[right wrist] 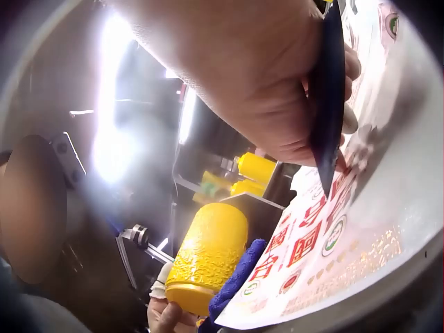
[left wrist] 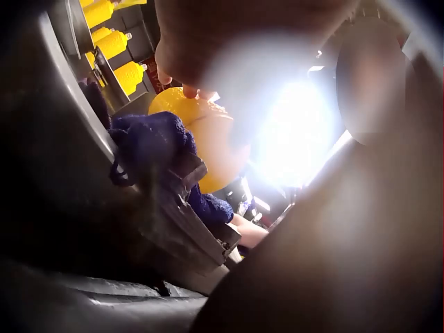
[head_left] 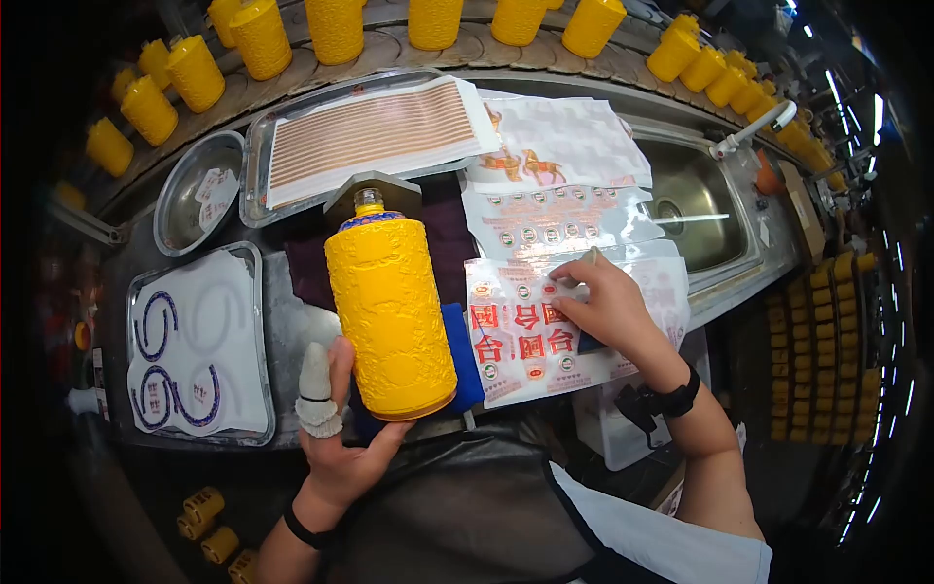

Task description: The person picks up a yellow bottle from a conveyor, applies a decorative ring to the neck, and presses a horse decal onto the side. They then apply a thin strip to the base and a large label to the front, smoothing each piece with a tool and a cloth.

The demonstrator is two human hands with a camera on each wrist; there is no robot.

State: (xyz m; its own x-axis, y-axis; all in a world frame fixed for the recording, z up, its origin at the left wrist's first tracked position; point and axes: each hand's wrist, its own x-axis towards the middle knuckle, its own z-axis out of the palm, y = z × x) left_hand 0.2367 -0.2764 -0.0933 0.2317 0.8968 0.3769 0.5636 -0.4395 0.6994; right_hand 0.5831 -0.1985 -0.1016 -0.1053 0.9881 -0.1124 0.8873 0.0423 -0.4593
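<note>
Nearby, trays (head_left: pixel 257 175), sink (head_left: pixel 702 248), printed sheets (head_left: pixel 525 336), yellow bottle (head_left: pixel 391 311) partly hiding cloth (head_left: pixel 448 229)

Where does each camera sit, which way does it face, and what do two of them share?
Head: worn on the head, facing forward and down at the yellow bottle and red-printed sheet; left hand, right hand and torso show.
Left wrist: worn there, looking past the left hand toward the bottle and blue cloth; glare hides much.
Right wrist: worn there, looking past the right hand at the sheet and bottle; left hand partly shows.
Shared: head and right wrist both show bottle, sheet and both hands.
</note>
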